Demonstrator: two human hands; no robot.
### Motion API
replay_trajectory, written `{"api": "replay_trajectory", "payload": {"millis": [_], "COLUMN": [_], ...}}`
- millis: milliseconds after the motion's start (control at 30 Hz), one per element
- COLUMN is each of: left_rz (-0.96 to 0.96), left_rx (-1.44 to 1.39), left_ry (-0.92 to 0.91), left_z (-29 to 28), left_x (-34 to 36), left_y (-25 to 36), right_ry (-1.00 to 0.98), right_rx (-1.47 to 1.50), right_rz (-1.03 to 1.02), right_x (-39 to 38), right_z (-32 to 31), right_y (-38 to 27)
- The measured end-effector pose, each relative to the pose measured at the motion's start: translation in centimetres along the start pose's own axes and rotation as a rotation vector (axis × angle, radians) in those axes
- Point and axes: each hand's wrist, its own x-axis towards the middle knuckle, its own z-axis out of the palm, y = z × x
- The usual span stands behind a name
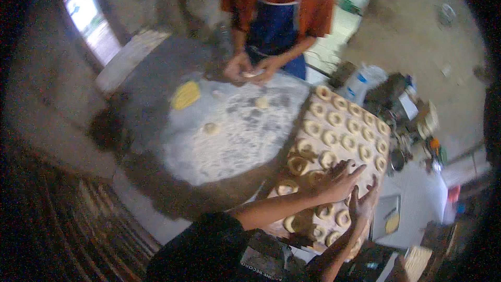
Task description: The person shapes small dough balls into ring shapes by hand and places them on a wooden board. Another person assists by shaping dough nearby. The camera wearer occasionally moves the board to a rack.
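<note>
Over a floured board (342, 196), my left hand (339, 181) reaches in from the left with its fingers stretched out and apart. Just to the right of it is my right hand (362, 202), its fingers also extended and apart. Nothing shows in either palm, though motion blurs the gap between them. Pale dough rings (330, 137) cover much of the board in rows, several lying right under and around my hands. One dough ring (342, 218) sits beside my right wrist; my forearms hide others.
Left of the board, a floured grey table (235, 146) carries a yellow dough piece (186, 95) and small dough pieces (211, 128). Across it a person in a blue apron (271, 26) works a bit of dough with both hands. Cluttered items and a plastic bag (365, 81) stand beyond the board.
</note>
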Motion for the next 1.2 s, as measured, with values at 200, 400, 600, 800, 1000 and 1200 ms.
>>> {"api": "replay_trajectory", "payload": {"millis": [200,400,600,800,1000,1200], "left_rz": [-0.428,-0.634,-0.745,-0.395,-0.413,-0.133], "left_rx": [0.005,-0.047,-0.666,-0.577,-0.195,-0.421], "left_ry": [0.431,0.682,0.619,0.807,0.628,1.026], "left_z": [-13.6,-21.9,-25.5,-30.7,-33.0,-29.2], "left_x": [-14.5,-24.7,-25.0,-24.3,-23.5,-20.9], "left_y": [-18.5,-28.4,-26.4,-21.7,-20.5,-21.8], "right_ry": [-0.915,-0.712,-1.274,-1.353,-0.573,-1.14], "right_rx": [0.165,-0.118,0.147,1.057,0.444,1.253], "right_rz": [-0.292,-0.995,-0.948,-0.101,-0.579,-0.153], "right_x": [1.2,0.3,1.8,-0.2,-4.4,-4.7], "right_z": [18.3,33.4,31.6,24.1,26.9,26.0], "right_y": [-22.1,-36.0,-39.3,-41.0,-42.5,-39.4]}}
